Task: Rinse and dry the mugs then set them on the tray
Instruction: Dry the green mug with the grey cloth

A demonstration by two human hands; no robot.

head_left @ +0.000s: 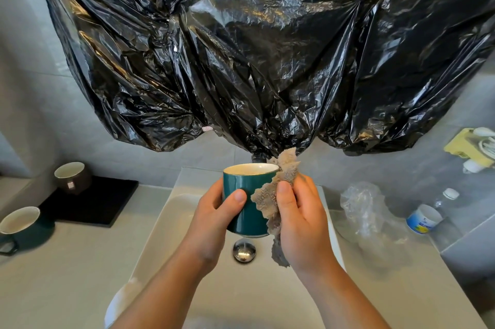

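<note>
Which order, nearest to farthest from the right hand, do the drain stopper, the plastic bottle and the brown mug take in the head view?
1. Drain stopper, in the sink just below-left of the right hand, which holds the cloth against the teal mug in the left hand.
2. Plastic bottle, on the counter at right.
3. Brown mug, on the black tray, far left.

Wall: grey tiled wall (29, 66).
Covering: glossy black plastic sheeting (241, 60) taped across it, perhaps over a mirror.
Counter: pale countertop (67, 275) around a white basin (163, 227).
</note>
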